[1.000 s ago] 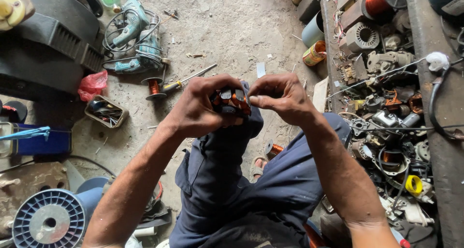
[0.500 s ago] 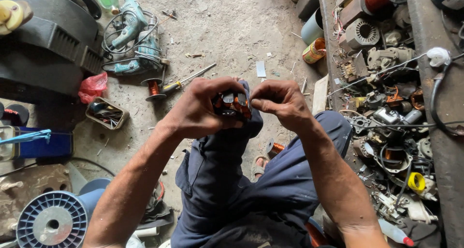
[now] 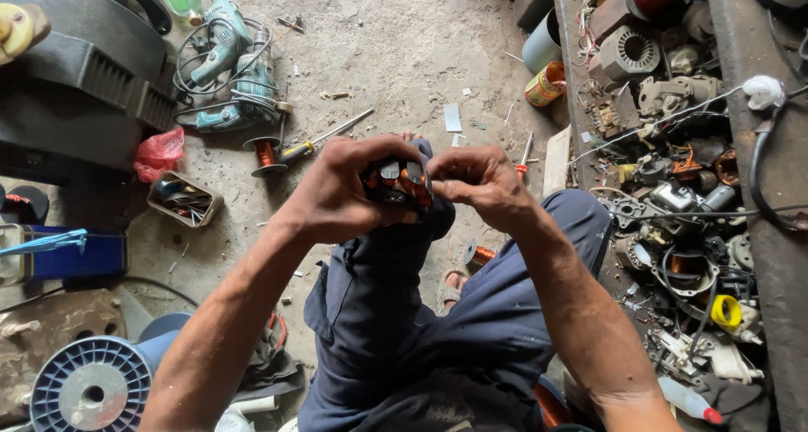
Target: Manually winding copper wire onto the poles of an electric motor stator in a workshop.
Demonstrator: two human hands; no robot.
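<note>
My left hand wraps around a small motor armature with copper windings and dark slots, held above my raised knee. My right hand pinches at the armature's right end with thumb and fingertips. Both forearms reach up from the bottom of the view. I sit on a concrete floor in dark blue trousers. How the fingers of my right hand meet the windings is partly hidden.
Teal power drills with coiled cables, a copper wire spool and a screwdriver lie on the floor ahead. A shelf of motor parts runs along the right. A blue empty reel and a small parts tray sit left.
Both hands with the armature have shifted slightly lower and toward me; my right fingers have closed tighter on its end.
</note>
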